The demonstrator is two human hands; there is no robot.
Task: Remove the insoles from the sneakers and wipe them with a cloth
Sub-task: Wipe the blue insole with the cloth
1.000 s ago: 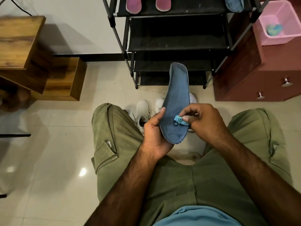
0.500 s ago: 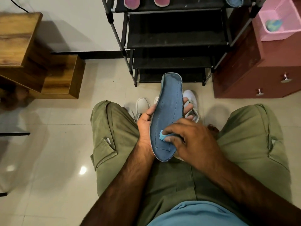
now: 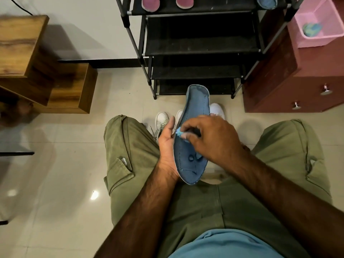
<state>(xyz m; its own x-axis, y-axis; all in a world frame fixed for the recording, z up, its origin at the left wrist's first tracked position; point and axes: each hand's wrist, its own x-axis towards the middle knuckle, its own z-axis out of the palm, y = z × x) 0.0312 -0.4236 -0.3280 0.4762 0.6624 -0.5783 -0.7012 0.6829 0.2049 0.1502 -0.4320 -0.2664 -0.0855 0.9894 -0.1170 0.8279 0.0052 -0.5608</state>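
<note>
Left hand [image 3: 166, 146] gripping the insole [image 3: 197, 101], right hand [image 3: 210, 138] pinching the cloth [image 3: 179, 132] on it. I'm likely wiping the last one; three insoles [image 3: 150, 3] are sitting on the rack [image 3: 201, 51].

Glossy cream floor [image 3: 55, 174] tiles fill the lower frame. A pair of white sneakers [image 3: 162, 118] stands on them at centre, just before a black shoe rack [image 3: 201, 47] — its top shelf, at the upper edge, carries two pink insoles [image 3: 149, 3] and, further right, a blue insole [image 3: 266, 1].

Black rack [image 3: 201, 46]; pink tub [image 3: 314, 42] on maroon cabinet [image 3: 275, 77].
</note>
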